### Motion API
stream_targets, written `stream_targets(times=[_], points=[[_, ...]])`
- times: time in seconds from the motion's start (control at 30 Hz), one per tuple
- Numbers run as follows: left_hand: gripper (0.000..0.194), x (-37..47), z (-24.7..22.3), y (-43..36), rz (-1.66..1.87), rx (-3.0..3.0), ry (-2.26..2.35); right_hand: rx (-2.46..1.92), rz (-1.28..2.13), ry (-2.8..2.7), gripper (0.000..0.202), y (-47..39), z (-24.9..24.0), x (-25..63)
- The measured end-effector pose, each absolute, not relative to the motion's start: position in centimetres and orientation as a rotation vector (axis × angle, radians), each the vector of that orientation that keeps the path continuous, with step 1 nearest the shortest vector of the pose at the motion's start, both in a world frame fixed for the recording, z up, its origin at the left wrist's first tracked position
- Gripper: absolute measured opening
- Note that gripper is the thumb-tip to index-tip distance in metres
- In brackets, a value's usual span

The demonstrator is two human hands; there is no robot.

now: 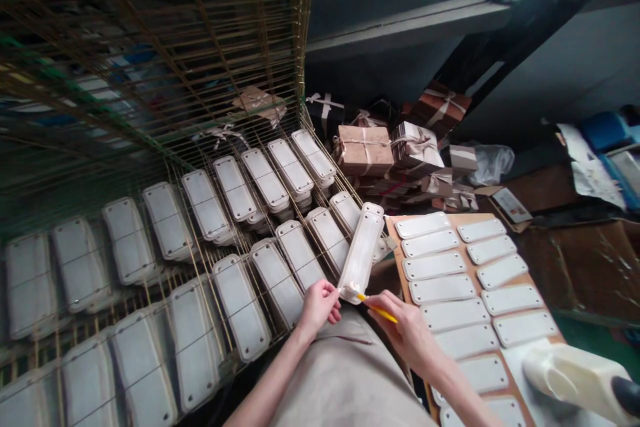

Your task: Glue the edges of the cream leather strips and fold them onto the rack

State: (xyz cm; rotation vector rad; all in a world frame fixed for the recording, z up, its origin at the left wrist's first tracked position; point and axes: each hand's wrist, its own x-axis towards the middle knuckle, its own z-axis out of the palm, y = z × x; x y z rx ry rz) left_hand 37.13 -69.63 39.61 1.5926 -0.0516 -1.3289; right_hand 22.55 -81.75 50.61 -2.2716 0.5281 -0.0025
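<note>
A long white plate-like piece (363, 250) with small dark holes at its ends leans up above my lap. At its lower left corner, my left hand (320, 307) pinches the edge with thumb and finger. My right hand (400, 330) holds a thin yellow tool (383, 313), whose tip touches the bottom end of the piece. Rows of similar white pieces (263, 180) lie stacked in the wire rack to the left. More of them rest in two columns on a brown board (460, 237) to the right.
Tied bundles of boxes (365, 150) are piled behind the rack's corner. A cream-coloured container with a dark end (575, 373) lies at the lower right, over the board's edge. The rack's wire grid (230, 33) rises at the upper left. Clear plastic (493, 163) sits near the bundles.
</note>
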Motion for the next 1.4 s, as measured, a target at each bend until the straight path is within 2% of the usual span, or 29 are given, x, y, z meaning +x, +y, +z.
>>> stream_targets(times=[0.17,0.37,0.53,0.77,0.87,1.1,1.17,1.3,1.4], points=[[0.021,37.2,39.6,-69.7,-1.349,1.588,-0.058,-2.044,-0.032,0.594,0.019,-83.6,50.4,22.9],[0.027,37.3,39.8,-69.7,-1.346,1.589,-0.067,-2.344,-0.411,0.683,0.024,-88.8,48.4,25.9],[0.028,37.2,39.9,-69.5,-1.336,1.586,-0.064,-2.480,-0.209,0.549,0.026,-86.3,48.9,25.1],[0.025,37.1,39.8,-69.4,-1.341,1.570,-0.062,-2.027,0.014,0.597,0.020,-82.5,50.9,22.0],[0.026,37.2,39.8,-69.5,-1.350,1.583,-0.070,-1.966,-0.050,0.661,0.022,-84.7,50.1,22.4],[0.028,37.3,40.1,-69.6,-1.348,1.597,-0.067,-2.025,-0.484,0.824,0.024,-88.9,48.8,24.7],[0.028,37.3,40.2,-69.6,-1.345,1.597,-0.066,-2.010,-0.437,0.815,0.023,-88.3,49.4,24.5],[0.029,37.4,40.3,-69.5,-1.349,1.597,-0.062,-1.926,-0.138,0.710,0.027,-86.9,49.7,23.6],[0.032,37.5,40.4,-69.5,-1.352,1.595,-0.075,-1.938,-0.208,0.746,0.029,-87.9,49.0,24.1]])
